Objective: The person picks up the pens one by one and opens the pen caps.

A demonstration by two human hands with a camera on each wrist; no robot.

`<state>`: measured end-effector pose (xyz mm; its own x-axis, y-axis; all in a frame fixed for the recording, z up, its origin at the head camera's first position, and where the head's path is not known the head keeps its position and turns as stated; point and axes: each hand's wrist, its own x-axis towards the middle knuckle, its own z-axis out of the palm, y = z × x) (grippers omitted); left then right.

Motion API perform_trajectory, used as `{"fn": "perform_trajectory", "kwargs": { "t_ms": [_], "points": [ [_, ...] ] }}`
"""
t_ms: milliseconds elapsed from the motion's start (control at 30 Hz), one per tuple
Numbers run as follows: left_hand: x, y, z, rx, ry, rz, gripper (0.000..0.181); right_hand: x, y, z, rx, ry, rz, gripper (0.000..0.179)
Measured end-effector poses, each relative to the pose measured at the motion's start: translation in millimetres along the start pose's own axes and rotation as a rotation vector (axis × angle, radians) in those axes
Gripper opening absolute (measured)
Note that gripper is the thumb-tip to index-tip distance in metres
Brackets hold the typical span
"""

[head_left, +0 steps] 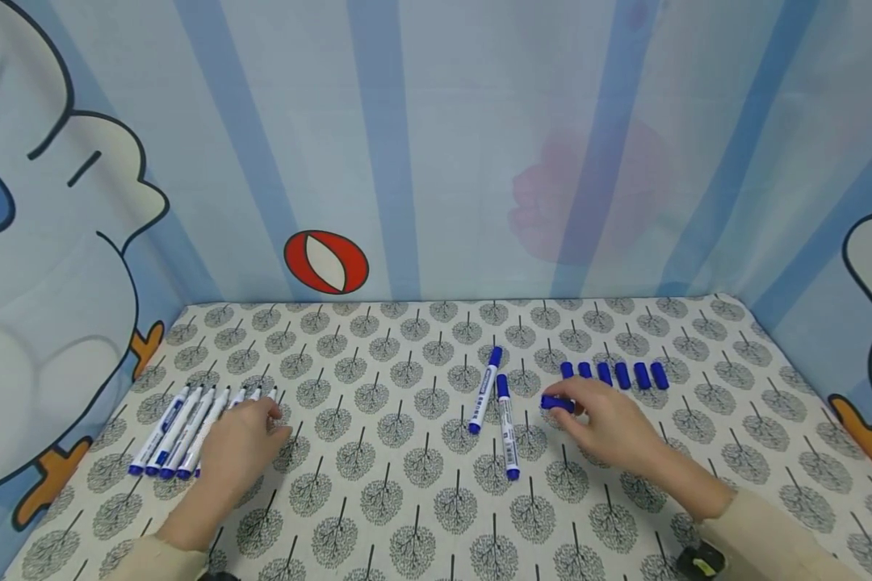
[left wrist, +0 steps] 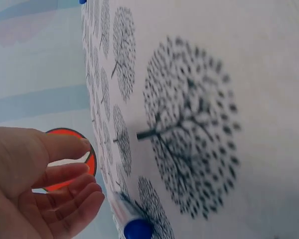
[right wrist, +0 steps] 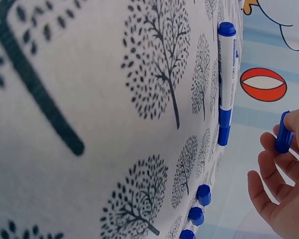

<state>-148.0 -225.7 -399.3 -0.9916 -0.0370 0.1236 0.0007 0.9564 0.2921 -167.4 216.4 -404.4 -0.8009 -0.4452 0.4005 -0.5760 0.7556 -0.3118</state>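
My right hand pinches a blue marker cap between thumb and fingers; the right wrist view shows the cap held away from the cloth. On the left, several white markers without caps lie side by side, dark tips pointing to the far side. Above the right end of that row is my left hand, fingers loosely bent and nothing between them. It hides part of some markers. One marker's blue end shows just past its fingers in the left wrist view. Two capped markers lie mid-table.
Beyond my right hand, several blue caps stretch in a row. A pale cloth printed with grey trees covers the table. A striped blue curtain with cartoon figures rises along its far edge and sides.
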Motion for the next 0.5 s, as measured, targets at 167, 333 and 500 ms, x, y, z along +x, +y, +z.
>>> {"fn": "perform_trajectory", "kwargs": {
  "t_ms": [167,333,500],
  "points": [
    [2.6,10.6,4.1,-0.043,0.030,0.056,0.022,-0.8,3,-1,-0.014,0.025,-0.008,0.022],
    [4.1,21.2,8.0,-0.084,0.024,0.084,0.023,-0.8,5,-4,-0.026,0.064,-0.039,0.025],
    [6.1,29.6,13.5,-0.089,0.051,0.130,0.024,0.2,8,-10,-0.028,0.082,-0.042,0.027]
  ]
}}
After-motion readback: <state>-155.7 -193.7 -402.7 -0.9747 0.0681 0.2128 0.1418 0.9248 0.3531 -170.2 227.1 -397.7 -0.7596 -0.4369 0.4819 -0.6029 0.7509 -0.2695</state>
